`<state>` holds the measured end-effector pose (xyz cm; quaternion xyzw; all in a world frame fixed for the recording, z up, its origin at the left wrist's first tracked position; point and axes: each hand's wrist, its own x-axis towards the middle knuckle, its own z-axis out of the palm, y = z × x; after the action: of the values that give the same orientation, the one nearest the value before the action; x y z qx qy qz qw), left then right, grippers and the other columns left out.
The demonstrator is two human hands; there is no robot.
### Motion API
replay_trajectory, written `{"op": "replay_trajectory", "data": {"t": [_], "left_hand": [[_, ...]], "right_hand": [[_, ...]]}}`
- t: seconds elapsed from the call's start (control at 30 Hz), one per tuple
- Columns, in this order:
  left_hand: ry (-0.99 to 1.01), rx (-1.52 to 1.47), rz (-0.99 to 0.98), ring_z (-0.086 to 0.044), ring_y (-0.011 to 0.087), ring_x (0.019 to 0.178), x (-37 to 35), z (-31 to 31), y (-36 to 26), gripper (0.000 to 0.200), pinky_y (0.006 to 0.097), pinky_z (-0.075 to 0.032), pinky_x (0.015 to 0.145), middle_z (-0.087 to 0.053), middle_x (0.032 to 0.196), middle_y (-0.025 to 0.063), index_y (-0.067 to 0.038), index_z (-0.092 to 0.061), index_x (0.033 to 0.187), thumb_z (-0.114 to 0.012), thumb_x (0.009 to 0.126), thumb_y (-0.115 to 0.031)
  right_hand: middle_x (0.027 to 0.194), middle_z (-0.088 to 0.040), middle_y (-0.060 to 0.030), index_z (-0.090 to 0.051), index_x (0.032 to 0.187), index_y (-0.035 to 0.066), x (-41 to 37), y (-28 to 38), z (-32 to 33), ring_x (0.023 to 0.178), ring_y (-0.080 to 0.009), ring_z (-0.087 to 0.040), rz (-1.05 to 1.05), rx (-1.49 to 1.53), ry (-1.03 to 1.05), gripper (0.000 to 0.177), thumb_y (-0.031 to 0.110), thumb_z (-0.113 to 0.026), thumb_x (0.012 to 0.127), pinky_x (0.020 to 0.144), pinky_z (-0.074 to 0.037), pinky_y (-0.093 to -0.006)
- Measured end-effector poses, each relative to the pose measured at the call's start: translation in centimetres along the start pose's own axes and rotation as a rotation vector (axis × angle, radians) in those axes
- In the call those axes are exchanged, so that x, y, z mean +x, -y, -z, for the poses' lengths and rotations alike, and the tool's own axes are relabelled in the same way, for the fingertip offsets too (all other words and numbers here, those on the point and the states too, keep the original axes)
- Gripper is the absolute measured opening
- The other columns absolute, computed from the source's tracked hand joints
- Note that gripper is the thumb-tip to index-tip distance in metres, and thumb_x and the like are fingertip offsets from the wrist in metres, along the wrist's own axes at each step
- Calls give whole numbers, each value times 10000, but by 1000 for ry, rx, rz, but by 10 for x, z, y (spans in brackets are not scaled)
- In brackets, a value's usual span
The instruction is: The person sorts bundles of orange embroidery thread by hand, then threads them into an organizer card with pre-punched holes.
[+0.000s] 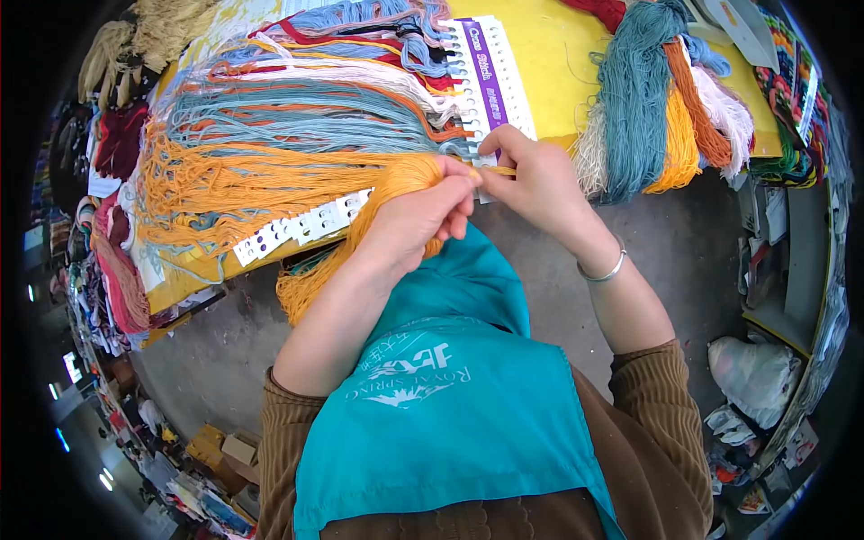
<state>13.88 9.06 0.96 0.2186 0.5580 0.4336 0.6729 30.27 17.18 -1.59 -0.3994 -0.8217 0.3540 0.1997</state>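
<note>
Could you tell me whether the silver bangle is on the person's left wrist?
No, the silver bangle circles the right wrist, behind the right hand; the left wrist is bare.

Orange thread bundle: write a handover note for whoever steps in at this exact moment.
Left hand: closed round the orange thread bundle, whose tail hangs over the table edge.
Right hand: pinching a few strands of that bundle beside the punched card.
Done: blue, orange, red and pink skeins already fan out from the card across the yellow table.
Left: the bundle is not yet fixed to anything; the lower punched strip shows open holes; a loose thread heap lies to the right.
</note>
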Motion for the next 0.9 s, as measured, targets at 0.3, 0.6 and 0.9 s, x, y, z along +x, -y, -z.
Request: {"op": "replay_trajectory", "data": {"t": [0.3,0.6,0.9], "left_hand": [[26,234,-108,-460,69,494,10,-12,-2,178,210,-349,441,-535,620,-19,-85,-619,887,-550,942,-240],[-22,295,-226,-402,54,507,31,-9,17,148,211,-296,451,-479,632,-47,-81,-600,951,-566,927,-223],[220,-663,-9,-326,45,414,-52,69,-34,226,210,-260,392,-404,609,-51,-125,-470,773,-509,953,-254]], "right_hand": [[603,-563,8,-582,977,11,11,-12,7,549,-51,-458,-215,626,188,270,252,-675,898,478,-352,-243],[605,-561,23,-548,1060,15,11,-13,10,560,-42,-479,-241,644,182,271,245,-615,935,487,-371,-218],[644,-582,-26,-534,1077,11,16,-8,15,573,-79,-512,-280,466,216,237,97,-551,856,496,-392,-256]]}}
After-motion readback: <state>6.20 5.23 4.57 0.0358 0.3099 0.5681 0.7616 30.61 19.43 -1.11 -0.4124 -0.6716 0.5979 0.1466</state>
